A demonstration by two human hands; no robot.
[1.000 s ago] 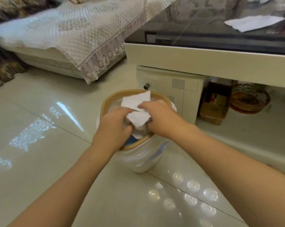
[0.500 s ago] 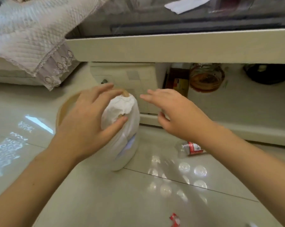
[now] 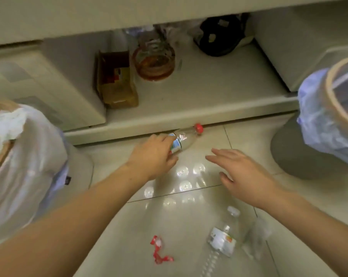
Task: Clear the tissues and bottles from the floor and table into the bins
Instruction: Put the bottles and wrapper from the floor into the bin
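Note:
A clear plastic bottle with a red cap (image 3: pixel 186 137) lies on the tiled floor against the table's base. My left hand (image 3: pixel 154 156) grips its lower half. My right hand (image 3: pixel 242 172) hovers open just right of it, fingers spread, holding nothing. A second clear bottle with a white label (image 3: pixel 222 239) lies on the floor near me, with a crumpled clear bottle or plastic piece (image 3: pixel 258 239) beside it. A red torn label (image 3: pixel 159 249) lies to their left. The tissue-filled bin (image 3: pixel 29 166) stands at the left. Another lined bin (image 3: pixel 327 120) stands at the right.
The table's low shelf (image 3: pixel 219 92) carries a brown box (image 3: pixel 117 80), a glass ashtray (image 3: pixel 154 59) and a dark object (image 3: pixel 219 36). A cream drawer unit (image 3: pixel 55 84) sits at the shelf's left end.
My view has swung right and down from the tissue bin. Both hands left the bin; my left hand reached down and took hold of the red-capped bottle on the floor.

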